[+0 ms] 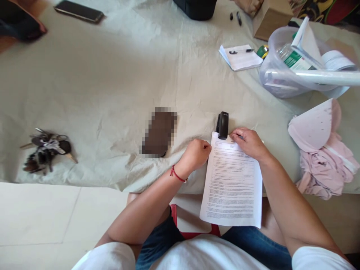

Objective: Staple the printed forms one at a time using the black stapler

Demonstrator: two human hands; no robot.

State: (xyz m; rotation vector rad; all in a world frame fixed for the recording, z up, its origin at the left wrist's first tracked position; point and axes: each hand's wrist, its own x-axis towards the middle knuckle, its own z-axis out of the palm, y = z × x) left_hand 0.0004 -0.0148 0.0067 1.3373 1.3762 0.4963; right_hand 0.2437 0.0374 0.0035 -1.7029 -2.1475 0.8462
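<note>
A printed sheet of paper (pixel 232 180) hangs over the near edge of the cloth-covered table, its lower half above my lap. My left hand (pixel 198 153) pinches its left edge near the top. With fingers closed, my right hand (pixel 247 140) grips the top edge on the right side. A black stapler (pixel 223 125) lies at the sheet's top left, its front end over the paper, between my two hands. Neither hand touches the stapler. Left of my left hand lies a dark, pixel-blurred rectangular object (pixel 159 133).
Keys (pixel 49 148) lie at the left, a phone (pixel 80 11) at the far left. At the right are a pink garment (pixel 323 146) and a clear plastic tub (pixel 278 84) with a roll across it. A notepad (pixel 243 60) and a cardboard box (pixel 271 18) sit farther back.
</note>
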